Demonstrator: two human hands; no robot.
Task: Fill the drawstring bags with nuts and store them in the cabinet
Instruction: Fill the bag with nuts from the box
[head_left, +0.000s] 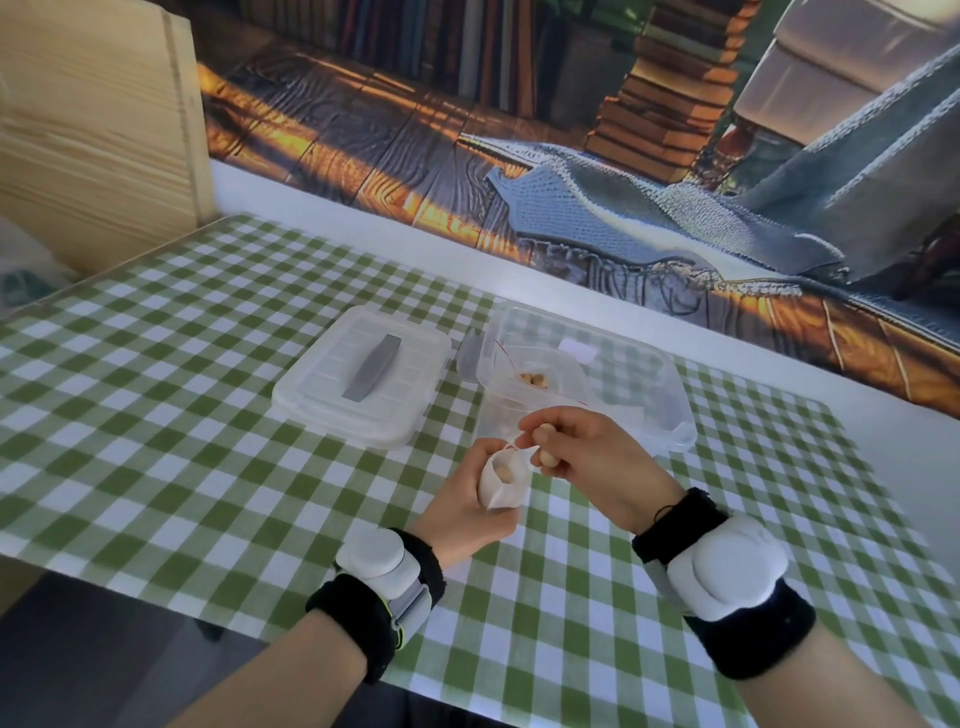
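Drawstring bag (501, 483), head view: upright in our left hand (462, 514), fingers curled round it, over checked tablecloth (208, 415). Our right hand (587, 457) curls round nuts (546, 460) at bag mouth. We see one nut inside; filling barely begun, we judge. Tying, storing away left.

Bright, soft daylight; faint shadows under both hands; overall slight blur; wide-angle bending at the edges.

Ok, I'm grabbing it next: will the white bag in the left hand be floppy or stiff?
Probably floppy: the white bag creases where the left hand grips it. Likely light: one nut shows in its open mouth, which might spill if tipped.
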